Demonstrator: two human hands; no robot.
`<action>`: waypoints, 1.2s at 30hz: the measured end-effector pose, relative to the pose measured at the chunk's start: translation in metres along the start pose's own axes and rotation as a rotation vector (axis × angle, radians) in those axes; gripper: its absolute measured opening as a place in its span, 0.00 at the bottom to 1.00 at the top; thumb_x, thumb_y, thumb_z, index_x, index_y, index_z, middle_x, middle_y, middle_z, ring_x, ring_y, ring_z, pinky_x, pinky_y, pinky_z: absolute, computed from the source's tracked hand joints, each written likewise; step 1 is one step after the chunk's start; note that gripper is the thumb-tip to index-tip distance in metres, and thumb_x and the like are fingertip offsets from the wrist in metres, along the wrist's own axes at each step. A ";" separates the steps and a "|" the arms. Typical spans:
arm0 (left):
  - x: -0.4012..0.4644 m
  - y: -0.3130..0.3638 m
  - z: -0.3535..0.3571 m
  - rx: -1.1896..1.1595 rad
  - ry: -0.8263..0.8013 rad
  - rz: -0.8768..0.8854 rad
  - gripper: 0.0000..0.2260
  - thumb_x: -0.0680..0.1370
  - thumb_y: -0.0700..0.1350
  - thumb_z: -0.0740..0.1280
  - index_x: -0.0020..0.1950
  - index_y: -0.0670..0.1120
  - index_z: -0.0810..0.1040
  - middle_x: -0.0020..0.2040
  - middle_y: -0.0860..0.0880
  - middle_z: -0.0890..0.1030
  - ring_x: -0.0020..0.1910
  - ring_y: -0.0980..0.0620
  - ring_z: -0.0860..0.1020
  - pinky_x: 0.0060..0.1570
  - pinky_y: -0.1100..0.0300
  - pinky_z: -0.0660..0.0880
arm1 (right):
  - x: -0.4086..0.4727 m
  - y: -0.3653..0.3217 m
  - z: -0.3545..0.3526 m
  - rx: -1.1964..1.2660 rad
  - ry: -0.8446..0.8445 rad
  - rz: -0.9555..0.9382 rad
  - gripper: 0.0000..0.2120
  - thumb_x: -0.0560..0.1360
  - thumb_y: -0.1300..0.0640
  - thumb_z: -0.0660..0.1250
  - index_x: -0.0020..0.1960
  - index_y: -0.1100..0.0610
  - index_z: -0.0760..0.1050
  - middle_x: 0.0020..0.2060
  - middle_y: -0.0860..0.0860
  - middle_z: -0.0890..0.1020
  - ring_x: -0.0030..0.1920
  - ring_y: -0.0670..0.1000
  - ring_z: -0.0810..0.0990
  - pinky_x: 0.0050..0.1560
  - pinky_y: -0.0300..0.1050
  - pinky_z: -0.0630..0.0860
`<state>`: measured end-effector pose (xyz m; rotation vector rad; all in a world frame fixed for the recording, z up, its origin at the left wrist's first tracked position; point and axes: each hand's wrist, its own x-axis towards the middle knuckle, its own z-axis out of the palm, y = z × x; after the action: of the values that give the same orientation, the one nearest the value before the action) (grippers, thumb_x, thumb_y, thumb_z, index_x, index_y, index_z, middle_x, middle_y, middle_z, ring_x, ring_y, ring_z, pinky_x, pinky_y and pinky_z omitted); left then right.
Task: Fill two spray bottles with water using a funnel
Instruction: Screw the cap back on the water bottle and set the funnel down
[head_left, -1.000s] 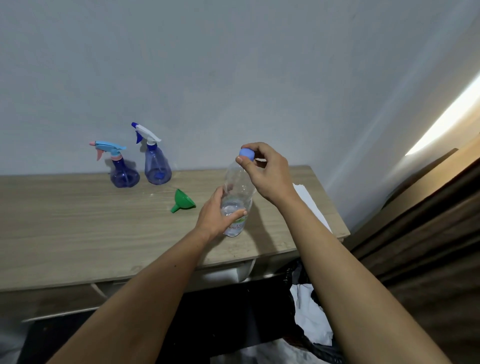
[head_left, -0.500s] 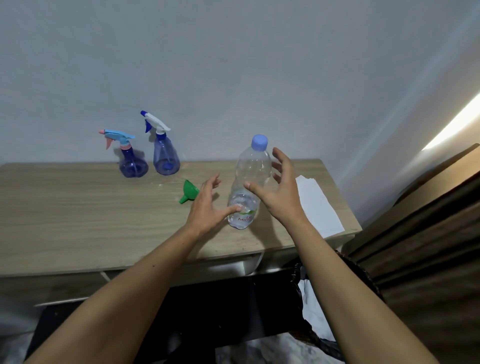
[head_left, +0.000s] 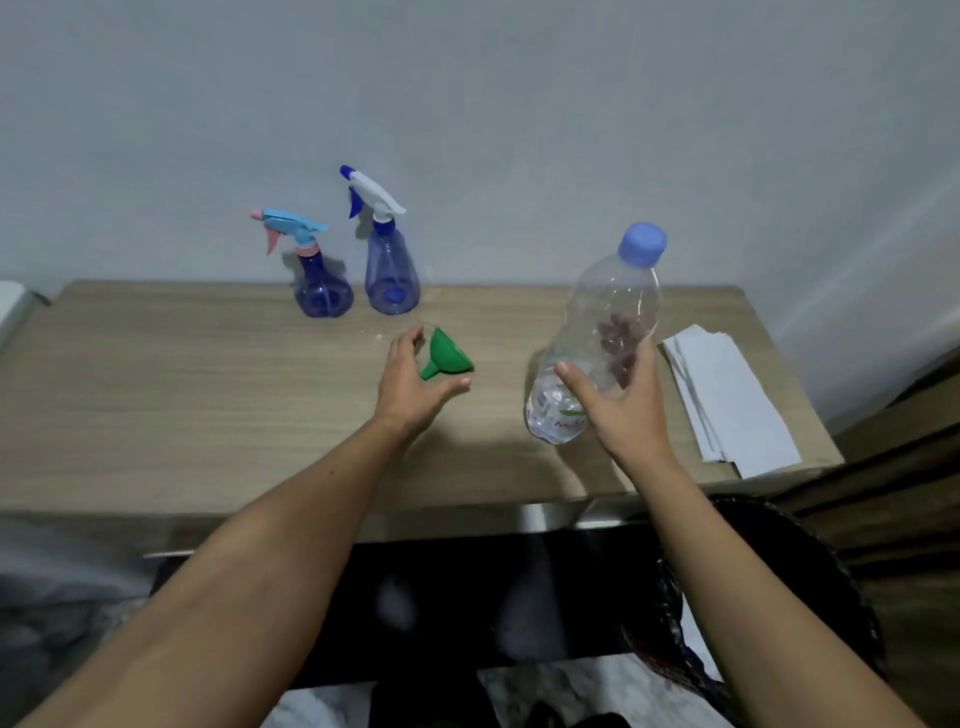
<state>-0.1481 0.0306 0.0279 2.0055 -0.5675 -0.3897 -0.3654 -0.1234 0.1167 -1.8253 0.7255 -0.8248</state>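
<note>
Green funnel (head_left: 445, 356) lies on the table (head_left: 156, 395); our left hand (head_left: 410, 384) spreads open around it, not holding yet. Our right hand (head_left: 621, 400) wraps the water bottle (head_left: 602, 332), cap on. Both spray bottles (head_left: 392, 270) stand at the back, tops on. Nothing is filled yet.

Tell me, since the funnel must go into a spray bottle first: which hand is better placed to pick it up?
Left. The left hand is open right at the green funnel, while the right hand grips the water bottle.
</note>
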 end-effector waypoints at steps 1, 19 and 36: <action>0.006 -0.004 0.002 0.001 -0.009 -0.009 0.51 0.64 0.57 0.86 0.82 0.49 0.65 0.78 0.49 0.72 0.76 0.52 0.72 0.77 0.49 0.71 | 0.001 0.002 0.001 0.007 0.000 -0.008 0.37 0.72 0.53 0.82 0.75 0.49 0.67 0.68 0.49 0.78 0.69 0.46 0.77 0.73 0.50 0.74; 0.079 0.015 -0.008 0.262 -0.057 0.061 0.41 0.67 0.53 0.85 0.77 0.48 0.75 0.65 0.44 0.75 0.67 0.44 0.75 0.69 0.53 0.71 | 0.077 -0.006 0.033 0.050 -0.009 0.030 0.33 0.69 0.46 0.81 0.70 0.47 0.73 0.61 0.48 0.83 0.62 0.46 0.83 0.68 0.47 0.78; 0.168 0.028 0.026 0.321 -0.079 0.167 0.33 0.67 0.43 0.83 0.70 0.42 0.77 0.65 0.42 0.77 0.62 0.43 0.77 0.57 0.58 0.70 | 0.214 0.003 0.089 0.048 0.007 0.002 0.29 0.67 0.46 0.82 0.64 0.45 0.74 0.58 0.43 0.82 0.61 0.47 0.82 0.66 0.53 0.79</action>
<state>-0.0260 -0.0911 0.0339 2.2337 -0.8864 -0.2902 -0.1679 -0.2438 0.1340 -1.7796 0.7064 -0.8411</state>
